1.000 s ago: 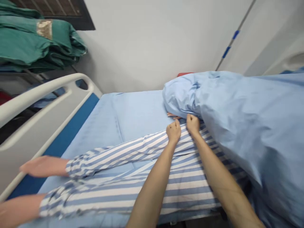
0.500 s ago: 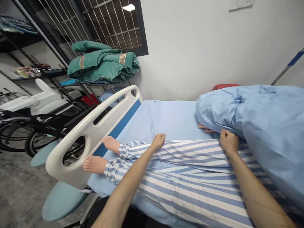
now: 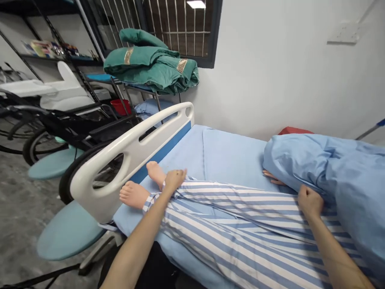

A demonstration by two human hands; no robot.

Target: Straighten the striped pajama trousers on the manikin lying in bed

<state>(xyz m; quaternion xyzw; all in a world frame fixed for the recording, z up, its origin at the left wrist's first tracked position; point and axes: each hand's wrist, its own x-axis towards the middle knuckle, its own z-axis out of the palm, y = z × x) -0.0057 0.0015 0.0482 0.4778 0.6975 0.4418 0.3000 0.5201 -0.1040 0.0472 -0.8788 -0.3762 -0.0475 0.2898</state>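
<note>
Gripping the striped patient trousers [image 3: 237, 224], the right hand [image 3: 311, 202] is closing in a fist on the cloth, just beside the edge of the blue blanket [image 3: 339, 176]. The left hand [image 3: 175, 180] is curling narrowly at the cuff [image 3: 153, 199], near the manikin's bare feet [image 3: 134, 194]. The trousers are lying along the blue mattress [image 3: 231, 154], beside the white bed rail [image 3: 129, 156]. The cloth looks light and soft, so it may bunch easily; the cuffs and upper edge seem good places for taking hold.
</note>
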